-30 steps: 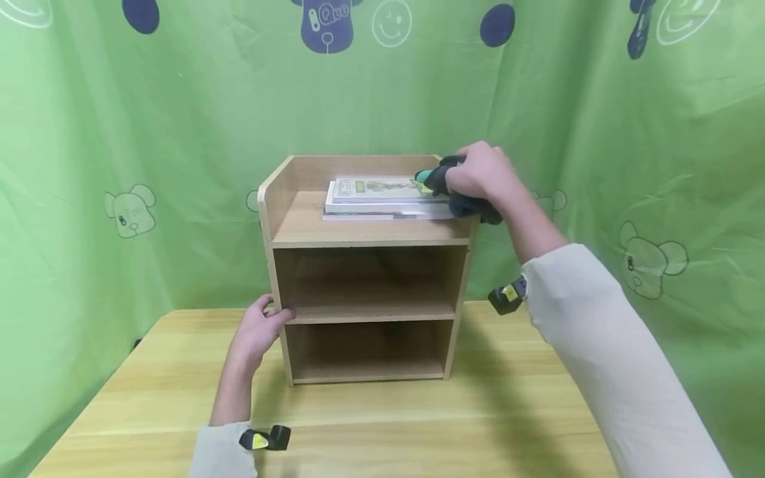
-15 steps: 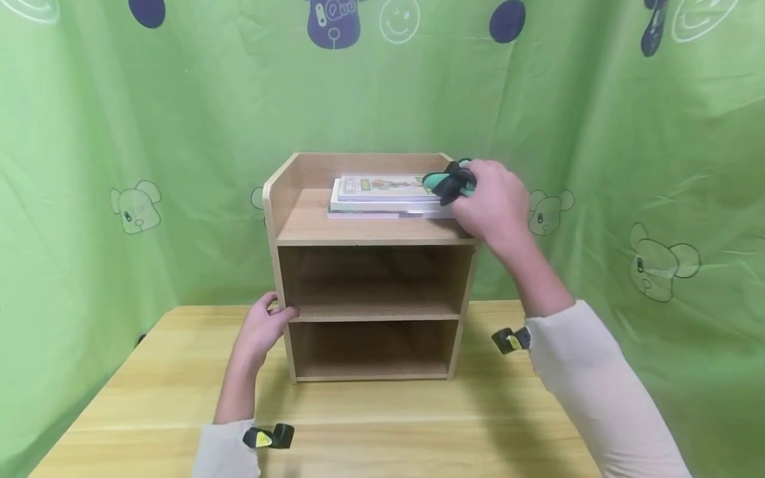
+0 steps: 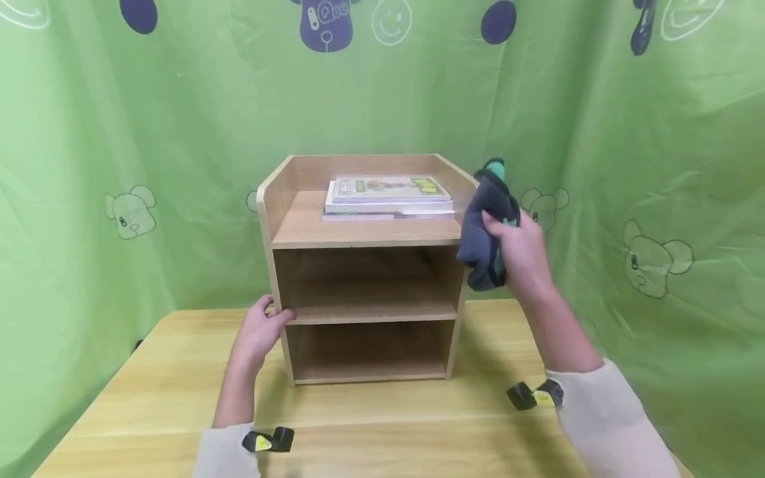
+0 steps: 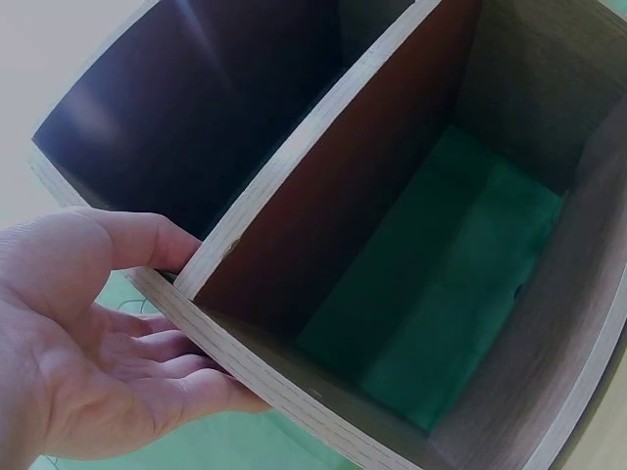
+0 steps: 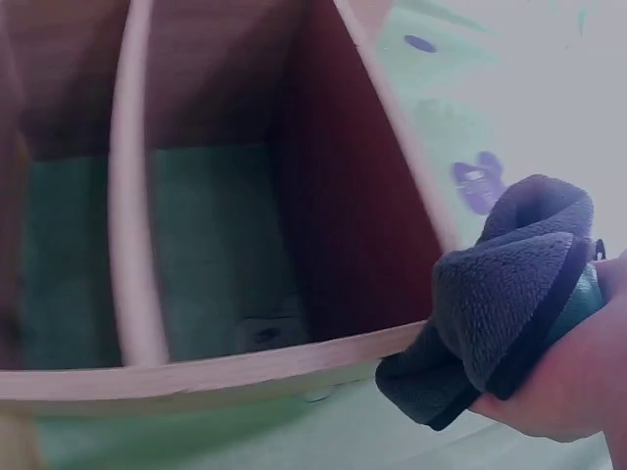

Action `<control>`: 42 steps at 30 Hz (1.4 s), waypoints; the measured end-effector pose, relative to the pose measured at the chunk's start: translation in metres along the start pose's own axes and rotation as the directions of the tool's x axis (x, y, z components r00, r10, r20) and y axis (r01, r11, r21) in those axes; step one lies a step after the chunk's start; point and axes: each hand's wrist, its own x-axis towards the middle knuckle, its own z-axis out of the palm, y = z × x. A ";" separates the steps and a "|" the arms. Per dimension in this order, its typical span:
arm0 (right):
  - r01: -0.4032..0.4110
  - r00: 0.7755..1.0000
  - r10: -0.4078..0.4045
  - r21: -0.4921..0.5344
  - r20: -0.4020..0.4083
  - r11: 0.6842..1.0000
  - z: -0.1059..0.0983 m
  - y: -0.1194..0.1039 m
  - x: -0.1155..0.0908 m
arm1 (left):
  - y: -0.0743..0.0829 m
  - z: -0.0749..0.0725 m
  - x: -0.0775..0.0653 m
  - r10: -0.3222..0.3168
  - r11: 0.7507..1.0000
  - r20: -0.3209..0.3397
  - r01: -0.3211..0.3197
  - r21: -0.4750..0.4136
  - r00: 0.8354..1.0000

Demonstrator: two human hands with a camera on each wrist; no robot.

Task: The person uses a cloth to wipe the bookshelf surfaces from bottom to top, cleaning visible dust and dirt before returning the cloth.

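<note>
A small wooden shelf unit (image 3: 366, 243) with two open compartments and a raised-edge top stands on the table. My left hand (image 3: 260, 332) holds its left side panel; in the left wrist view the thumb lies inside at the middle board and the fingers stay outside. My right hand (image 3: 526, 255) grips a bunched dark grey cloth (image 3: 478, 242) with black edging and green parts. That cloth is at the right side panel's front edge; in the right wrist view it overlaps the panel, and I cannot tell whether they touch.
A stack of books (image 3: 388, 199) lies on the shelf unit's top. The light wooden table (image 3: 370, 431) reaches forward to a green patterned curtain (image 3: 197, 133), which hangs behind and on both sides.
My right hand has drawn the cloth from the top's right edge, beside the books, outward and down along the right side panel. The left hand keeps its place.
</note>
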 end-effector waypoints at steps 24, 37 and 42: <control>-0.508 0.858 0.510 -0.047 0.055 0.860 -0.006 0.209 -0.034 | 0.000 0.000 0.001 0.002 1.000 -0.001 -0.002 0.019 1.000; -0.521 0.853 0.519 0.012 0.063 0.854 -0.008 0.206 -0.049 | 0.002 0.004 -0.002 0.029 0.999 -0.005 -0.029 0.015 1.000; -0.525 0.850 0.521 0.042 0.084 0.850 -0.008 0.167 -0.039 | 0.004 0.003 -0.003 0.019 1.000 -0.007 -0.019 0.022 1.000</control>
